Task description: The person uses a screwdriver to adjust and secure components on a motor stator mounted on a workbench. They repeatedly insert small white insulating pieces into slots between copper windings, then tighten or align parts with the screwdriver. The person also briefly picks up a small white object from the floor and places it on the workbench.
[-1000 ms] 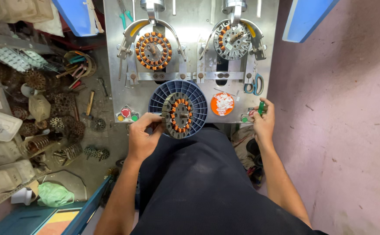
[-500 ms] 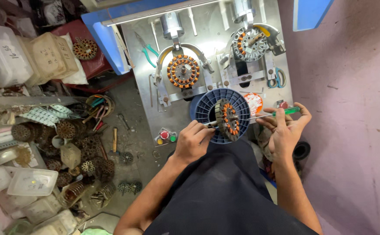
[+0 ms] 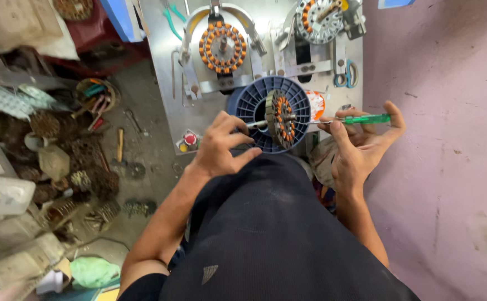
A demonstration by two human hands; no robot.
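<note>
Head view: the left hand (image 3: 221, 146) is closed in a pinch on the near end of a thin metal shaft that runs through a round stator core with orange winding slots (image 3: 282, 118). The core stands on edge, its flat face turned sideways, so it seems the shaft serves as a handle that keeps the fingers off the slots. The core sits just in front of a dark blue ribbed plastic spool (image 3: 250, 105), which lies flat at the near edge of the grey metal bench plate (image 3: 160, 67).

The right hand (image 3: 360, 146) is curled around a green-handled screwdriver (image 3: 366, 119), held level with its tip pointing left toward the far end of the shaft; whether the tip touches the shaft I cannot tell. Held this way, the tool lines up with the core's axis.

Farther up the plate, two winding fixtures each carry a stator: an orange-slotted one in a curved metal bracket (image 3: 221, 47) on the left, and a pale grey one with an orange rim (image 3: 317, 18) on the right. A pair of blue-handled scissors (image 3: 347, 75) lies on the plate near the right fixture, within reach of the right hand. On the grey floor to the left stands a heap of rusty brown used stator cores (image 3: 48, 167), well apart from the bench.
</note>
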